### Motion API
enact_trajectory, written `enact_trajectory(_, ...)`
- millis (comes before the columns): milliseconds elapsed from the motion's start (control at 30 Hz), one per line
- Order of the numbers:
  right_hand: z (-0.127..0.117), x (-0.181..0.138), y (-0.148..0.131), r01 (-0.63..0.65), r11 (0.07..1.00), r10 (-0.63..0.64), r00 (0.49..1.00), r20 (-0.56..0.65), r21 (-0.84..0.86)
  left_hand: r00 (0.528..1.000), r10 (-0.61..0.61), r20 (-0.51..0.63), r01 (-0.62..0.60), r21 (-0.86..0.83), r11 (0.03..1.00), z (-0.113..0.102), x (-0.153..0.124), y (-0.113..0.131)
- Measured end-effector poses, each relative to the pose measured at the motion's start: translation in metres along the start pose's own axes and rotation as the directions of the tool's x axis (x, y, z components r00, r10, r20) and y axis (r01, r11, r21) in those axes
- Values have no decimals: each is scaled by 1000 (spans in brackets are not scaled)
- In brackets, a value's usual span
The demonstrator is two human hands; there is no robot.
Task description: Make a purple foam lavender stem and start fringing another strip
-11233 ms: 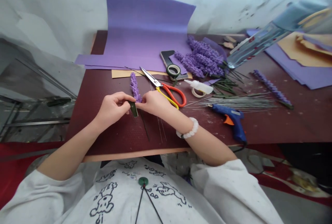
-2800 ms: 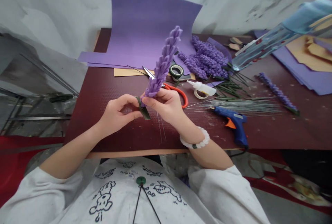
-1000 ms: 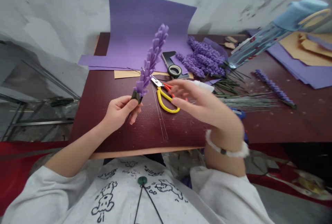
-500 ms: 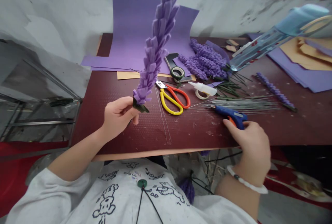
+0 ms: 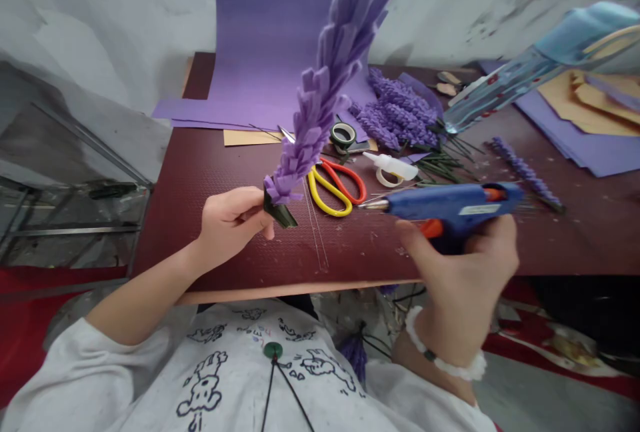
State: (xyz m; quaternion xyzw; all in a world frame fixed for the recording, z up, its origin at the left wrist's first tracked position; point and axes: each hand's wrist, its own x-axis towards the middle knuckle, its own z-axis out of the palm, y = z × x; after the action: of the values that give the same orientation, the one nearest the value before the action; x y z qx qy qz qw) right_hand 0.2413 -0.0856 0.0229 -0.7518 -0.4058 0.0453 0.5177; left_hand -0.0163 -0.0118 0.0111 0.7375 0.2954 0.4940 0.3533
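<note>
Where left hand (image 5: 227,222) pinches, foam sprig (image 5: 325,92) stands above.

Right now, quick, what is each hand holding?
The left hand is closed, holding the purple lavender sprig by its base.
The right hand is closed, holding the blue glue gun.

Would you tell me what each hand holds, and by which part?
Left hand: purple lavender stem, at its green base. Right hand: blue glue gun, by its handle.
</note>
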Motion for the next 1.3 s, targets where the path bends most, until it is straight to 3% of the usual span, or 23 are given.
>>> enact_trajectory(67,9,-11,-11,66,995,-74,990,121,68,999,33,4,-33,0,999,0,0,1)
enact_trajectory(200,21,-23,-17,143,986,-158,966,205,84,998,50,29,-51,38,998,0,1,2)
enact_trajectory(500,28,-27,-13,269,962,-251,940,232,-50,993,90,79,-94,53,994,-1,3,5)
enact_trajectory(1300,26,-24,-8,336,942,-316,905,285,-22,988,131,75,-136,60,989,-1,4,4)
